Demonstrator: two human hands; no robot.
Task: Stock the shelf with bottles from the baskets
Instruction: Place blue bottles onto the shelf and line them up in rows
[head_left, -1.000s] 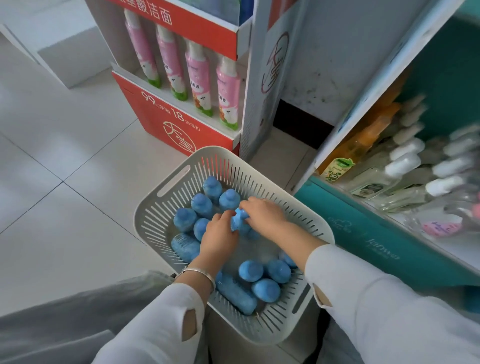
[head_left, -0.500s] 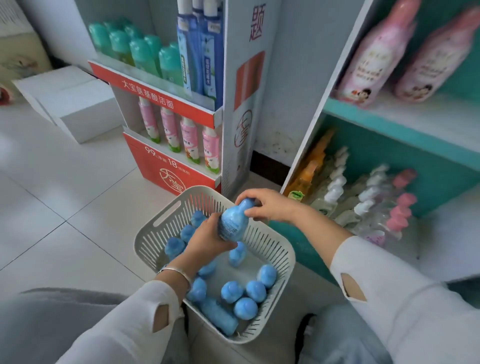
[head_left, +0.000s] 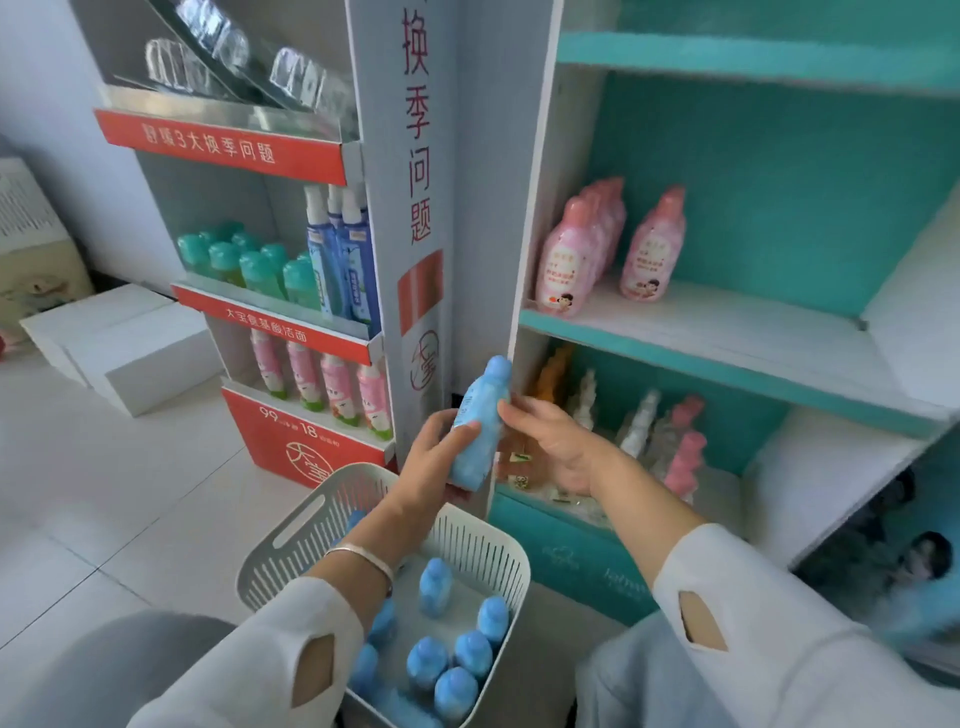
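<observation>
The left hand's fingers (head_left: 470, 427) are curled round the lower body of a blue bottle (head_left: 480, 415), with the thumb behind it. The right hand's fingertips (head_left: 506, 408) lie against the bottle's other side. They look loosely spread and not clamped, though motion blur makes this uncertain. The left hand (head_left: 434, 460) holds the bottle upright, cap up, while the right hand (head_left: 553, 444) steadies it.

A second ago both hands were down among the bottles in the white basket (head_left: 291, 527). Now one bottle has been lifted well clear of it to the front edge of the teal shelf (head_left: 701, 325). The pick looks done and the placing is next.

More blue bottles (head_left: 447, 660) remain in the basket, on the floor below the hands. The shelf's white upright (head_left: 524, 208) stands directly behind the held bottle, so the bottle must pass to its right. The lower compartment is crowded with pump bottles (head_left: 644, 421). The middle board carries pink bottles (head_left: 576, 260) at its left, with bare board beside them. A red display stand (head_left: 291, 441) sits to the left.
</observation>
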